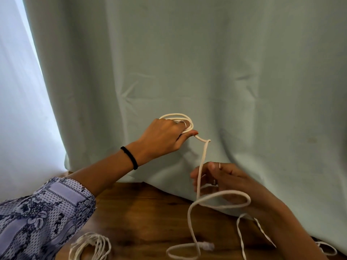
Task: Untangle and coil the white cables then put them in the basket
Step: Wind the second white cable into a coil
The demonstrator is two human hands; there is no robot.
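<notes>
White cable (201,160) coils pinched in left hand (163,136), right hand (223,182) fingers curled round its strand, second coiled cable (90,244) on wooden table (142,212)

Left hand (165,136) raised, fingers curled round a few coiled loops of white cable (201,166). Cable drops past right hand (216,182), fingers loosely pinching it, then loops onto wooden bench (142,212). Plug end (208,246) lies there. Second coiled bundle (90,245) bottom left. Pale green curtain (187,62) behind.
</notes>
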